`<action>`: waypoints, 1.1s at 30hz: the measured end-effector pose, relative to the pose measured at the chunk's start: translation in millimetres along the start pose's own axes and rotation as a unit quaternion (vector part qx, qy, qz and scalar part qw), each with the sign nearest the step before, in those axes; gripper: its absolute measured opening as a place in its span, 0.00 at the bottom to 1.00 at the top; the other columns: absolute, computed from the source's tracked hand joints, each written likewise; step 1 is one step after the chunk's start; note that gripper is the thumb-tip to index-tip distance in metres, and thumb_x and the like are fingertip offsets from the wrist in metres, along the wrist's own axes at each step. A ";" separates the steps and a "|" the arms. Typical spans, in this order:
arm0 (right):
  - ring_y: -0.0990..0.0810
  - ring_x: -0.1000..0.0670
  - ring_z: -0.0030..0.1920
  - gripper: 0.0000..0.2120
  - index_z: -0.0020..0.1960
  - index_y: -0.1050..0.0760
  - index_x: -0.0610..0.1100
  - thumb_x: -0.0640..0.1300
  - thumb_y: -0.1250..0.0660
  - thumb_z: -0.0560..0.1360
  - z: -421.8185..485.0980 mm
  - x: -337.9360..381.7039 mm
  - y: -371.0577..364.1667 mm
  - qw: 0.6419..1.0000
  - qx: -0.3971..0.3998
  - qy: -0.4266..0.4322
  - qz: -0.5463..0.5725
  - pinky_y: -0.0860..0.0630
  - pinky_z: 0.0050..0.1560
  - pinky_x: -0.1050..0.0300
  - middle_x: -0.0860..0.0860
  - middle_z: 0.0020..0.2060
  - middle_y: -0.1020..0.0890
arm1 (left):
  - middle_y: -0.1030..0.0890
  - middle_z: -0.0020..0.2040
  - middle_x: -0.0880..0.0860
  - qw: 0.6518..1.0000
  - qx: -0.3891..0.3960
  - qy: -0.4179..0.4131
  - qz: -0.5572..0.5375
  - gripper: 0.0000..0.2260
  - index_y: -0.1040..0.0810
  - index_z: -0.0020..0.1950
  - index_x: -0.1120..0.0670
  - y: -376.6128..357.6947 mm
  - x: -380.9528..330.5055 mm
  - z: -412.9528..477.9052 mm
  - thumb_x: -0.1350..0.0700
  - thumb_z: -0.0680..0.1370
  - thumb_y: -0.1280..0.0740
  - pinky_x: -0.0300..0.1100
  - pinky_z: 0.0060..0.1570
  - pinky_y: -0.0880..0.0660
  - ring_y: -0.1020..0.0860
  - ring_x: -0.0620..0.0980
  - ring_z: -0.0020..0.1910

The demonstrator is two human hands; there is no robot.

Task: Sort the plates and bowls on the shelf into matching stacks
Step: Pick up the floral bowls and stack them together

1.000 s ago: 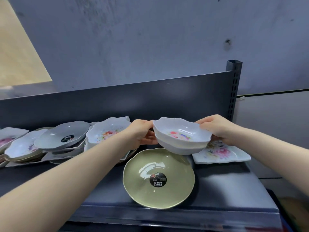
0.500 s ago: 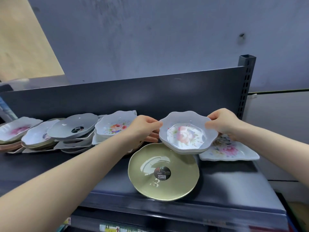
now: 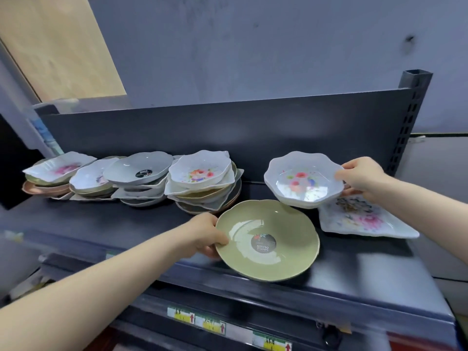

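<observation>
Spanning a grey wall (image 3: 253, 41), dark shelf (image 3: 354, 269) bears mixed dish stacks (image 3: 200, 183).

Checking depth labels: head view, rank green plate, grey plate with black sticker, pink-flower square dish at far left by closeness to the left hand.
1. Green plate: held at its left rim by the left hand.
2. Grey plate: back left, atop a mixed pile.
3. Pink-flower square dish: far-left end of the shelf.
</observation>
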State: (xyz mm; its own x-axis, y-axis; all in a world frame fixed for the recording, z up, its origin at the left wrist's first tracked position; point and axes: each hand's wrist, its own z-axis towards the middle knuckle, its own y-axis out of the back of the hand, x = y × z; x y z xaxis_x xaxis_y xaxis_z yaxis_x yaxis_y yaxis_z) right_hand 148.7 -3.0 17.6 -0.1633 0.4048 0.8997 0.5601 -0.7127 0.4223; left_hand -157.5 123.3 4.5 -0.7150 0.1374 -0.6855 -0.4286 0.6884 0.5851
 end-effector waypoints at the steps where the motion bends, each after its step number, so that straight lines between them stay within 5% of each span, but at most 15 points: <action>1: 0.18 0.50 0.24 0.09 0.47 0.19 0.33 0.29 0.37 0.72 0.8 -0.3 -1.4 1.000 0.000 -0.003 0.002 0.23 0.21 0.61 0.44 0.37 0.18 | 0.19 0.42 0.58 1.000 -0.010 -0.001 -0.017 0.10 0.21 0.52 0.64 -2.4 -0.3 2.2 0.68 0.72 0.35 0.43 0.35 0.19 0.20 0.51 0.37; 7: 0.16 0.47 0.30 0.12 0.55 0.21 0.33 0.31 0.36 0.72 10.0 -0.4 -16.2 1.000 0.008 -0.017 0.002 0.21 0.24 0.59 0.40 0.48 0.17 | 0.21 0.39 0.59 0.998 -0.057 0.004 -0.005 0.09 0.23 0.43 0.60 22.8 -0.3 6.5 0.73 0.70 0.37 0.42 0.30 0.23 0.22 0.53 0.36; 11: 0.16 0.42 0.34 0.16 0.61 0.24 0.34 0.31 0.36 0.73 16.9 1.8 -36.3 0.999 0.008 -0.030 -0.014 0.17 0.36 0.49 0.36 0.54 0.20 | 0.22 0.34 0.56 0.997 -0.080 0.018 0.000 0.11 0.24 0.37 0.58 45.4 13.7 3.2 0.73 0.71 0.37 0.35 0.24 0.26 0.24 0.50 0.30; 16: 0.21 0.43 0.27 0.02 0.43 0.26 0.35 0.31 0.37 0.73 15.6 7.6 -61.8 0.998 0.006 -0.050 -0.029 0.20 0.24 0.56 0.39 0.42 0.23 | 0.20 0.38 0.59 0.997 -0.068 0.022 -0.011 0.08 0.21 0.46 0.60 68.5 26.7 -0.7 0.71 0.73 0.36 0.38 0.32 0.24 0.23 0.52 0.33; 19: 0.19 0.41 0.31 0.02 0.46 0.27 0.34 0.32 0.35 0.74 15.3 8.6 -72.7 0.997 0.020 -0.061 -0.035 0.23 0.19 0.59 0.37 0.46 0.21 | 0.18 0.41 0.58 0.996 -0.076 0.015 -0.035 0.09 0.20 0.47 0.59 85.3 30.0 -3.6 0.70 0.73 0.35 0.40 0.36 0.24 0.21 0.53 0.37; 24: 0.14 0.38 0.43 0.09 0.48 0.21 0.29 0.29 0.36 0.70 12.6 12.5 -68.9 0.989 0.009 -0.010 -0.145 0.18 0.53 0.45 0.41 0.39 0.16 | 0.17 0.40 0.56 0.993 -0.068 -0.009 -0.092 0.09 0.20 0.47 0.59 108.4 20.5 -4.1 0.71 0.73 0.35 0.35 0.28 0.23 0.19 0.49 0.34; 27: 0.13 0.43 0.38 0.11 0.46 0.18 0.35 0.29 0.37 0.69 -3.9 18.3 -63.2 0.977 -0.017 0.057 -0.207 0.17 0.48 0.50 0.43 0.43 0.14 | 0.17 0.41 0.56 0.990 -0.053 -0.027 -0.124 0.09 0.21 0.47 0.60 120.0 4.0 0.7 0.71 0.74 0.36 0.36 0.27 0.22 0.18 0.48 0.33; 33: 0.15 0.47 0.28 0.07 0.31 0.23 0.39 0.40 0.32 0.66 -61.4 10.6 -78.1 0.929 0.130 0.089 -0.335 0.21 0.32 0.59 0.48 0.24 0.22 | 0.19 0.41 0.57 0.969 -0.045 -0.068 -0.233 0.09 0.22 0.45 0.62 126.5 -29.5 18.8 0.73 0.74 0.38 0.38 0.26 0.21 0.20 0.53 0.36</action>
State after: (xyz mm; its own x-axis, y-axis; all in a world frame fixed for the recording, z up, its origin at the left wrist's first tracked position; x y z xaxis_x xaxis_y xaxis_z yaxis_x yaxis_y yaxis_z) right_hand 53.3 21.8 0.9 -0.6648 0.5904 0.4578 0.4572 -0.1631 0.8743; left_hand -180.2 219.7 90.6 -0.3549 -0.0772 -0.9317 -0.7392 0.6334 0.2290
